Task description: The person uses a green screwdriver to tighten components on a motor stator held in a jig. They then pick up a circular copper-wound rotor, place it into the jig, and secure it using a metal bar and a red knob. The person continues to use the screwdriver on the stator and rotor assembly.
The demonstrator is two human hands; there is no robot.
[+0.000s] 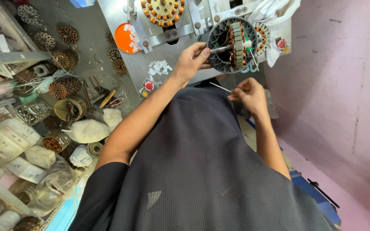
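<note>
1. The left hand is closed on the steel shaft of a motor stator assembly, which is held at the front edge of the grey winding machine table. The assembly is seen edge-on inside a dark round ribbed housing.
2. The right hand is pinched shut on a thin white sleeve strip, kept below the assembly and apart from it.
3. Support is judged to be one-handed only; should the grip on the shaft slacken, the assembly could tip or roll off the table edge.
4. Loose wire leads hang from the lamination stack. These could be snagged or kinked by the fingers, and enamel insulation could be scraped against the housing ribs.
5. The strip is slender and could be bent or dropped if it is pressed in off-line.
6. Small white insulation pieces lie scattered just beside the left wrist and could be swept off by the forearm.
</note>
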